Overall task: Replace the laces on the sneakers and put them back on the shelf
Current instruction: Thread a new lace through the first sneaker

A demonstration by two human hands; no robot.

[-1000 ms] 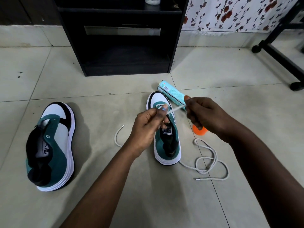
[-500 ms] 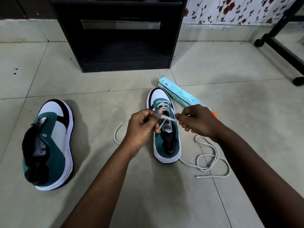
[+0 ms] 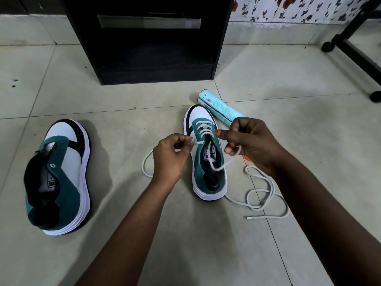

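A teal, white and black sneaker (image 3: 208,174) stands upright on the floor, its lower eyelets threaded with a white lace (image 3: 203,129). My left hand (image 3: 171,157) pinches one lace strand beside the shoe's left side. My right hand (image 3: 249,141) is closed on the other strand, which droops in a loop over the shoe's opening. The lace's long free end (image 3: 266,195) curls on the tiles at the right. A second matching sneaker (image 3: 59,176) without a lace lies on its side at the left. The black shelf unit (image 3: 150,38) stands behind.
A teal tube-shaped can (image 3: 218,108) with an orange cap lies on the floor behind my right hand. A black wheeled stand (image 3: 350,46) crosses the far right. A flowered wall runs behind, above pale floor tiles.
My hands have dropped lower and moved apart over the sneaker, and the strand in my right hand now hangs slack in a loop. The view has tilted down slightly.
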